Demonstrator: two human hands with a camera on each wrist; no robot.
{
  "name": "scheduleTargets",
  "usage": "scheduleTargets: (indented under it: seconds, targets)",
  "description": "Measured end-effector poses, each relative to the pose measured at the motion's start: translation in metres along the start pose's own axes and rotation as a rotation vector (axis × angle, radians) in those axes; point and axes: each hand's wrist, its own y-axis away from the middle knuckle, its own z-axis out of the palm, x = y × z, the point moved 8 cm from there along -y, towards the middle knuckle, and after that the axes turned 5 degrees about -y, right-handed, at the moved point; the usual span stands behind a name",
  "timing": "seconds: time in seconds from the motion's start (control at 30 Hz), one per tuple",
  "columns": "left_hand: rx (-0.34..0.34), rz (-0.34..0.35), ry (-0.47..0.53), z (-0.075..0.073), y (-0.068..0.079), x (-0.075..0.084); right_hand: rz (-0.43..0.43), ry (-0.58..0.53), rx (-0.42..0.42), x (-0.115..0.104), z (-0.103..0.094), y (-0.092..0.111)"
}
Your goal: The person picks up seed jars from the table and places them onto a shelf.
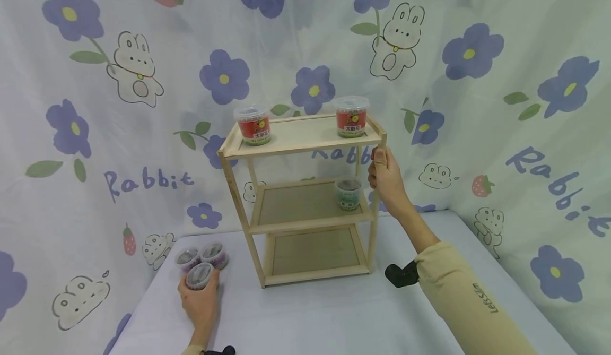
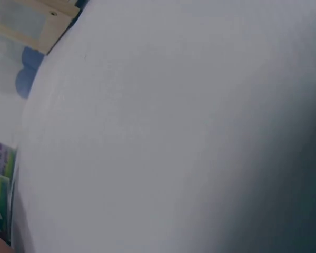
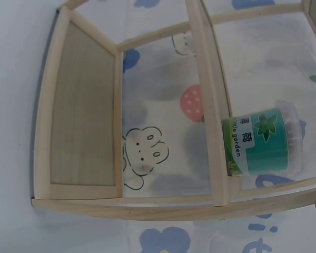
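Note:
At the left of the table, my left hand (image 1: 200,302) grips a clear-lidded plastic cup (image 1: 199,275) round its sides. Two similar cups with purple labels, one of them a tub (image 1: 215,254), stand just behind it. My right hand (image 1: 386,180) holds the right front post of a three-tier wooden shelf (image 1: 310,226), near its top. Two red-labelled cups sit on the top tier, the left cup (image 1: 254,127) and the right cup (image 1: 351,117). A green-labelled cup (image 3: 263,142) rests on the middle tier at its right end, lidded and upright.
The shelf stands on a white-covered table (image 1: 334,312). A patterned curtain (image 1: 296,36) with rabbits and flowers hangs behind and at both sides. In the left wrist view, part of the shelf frame (image 2: 55,23) shows at the upper left corner.

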Motion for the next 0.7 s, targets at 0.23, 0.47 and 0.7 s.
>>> scheduleTargets:
  seconds: [0.23,0.47,0.7]
  targets:
    - [-0.036,0.039,-0.033,-0.009,0.005,0.008,-0.007,-0.002,-0.007,-0.003,0.000,-0.001]
    - [-0.119,0.138,-0.094,-0.006,0.013,0.021,-0.010,0.005,-0.005,-0.002,-0.003,-0.001]
    - [-0.172,0.192,-0.147,-0.006,0.022,0.030,-0.005,-0.010,-0.013,-0.001,-0.003,0.000]
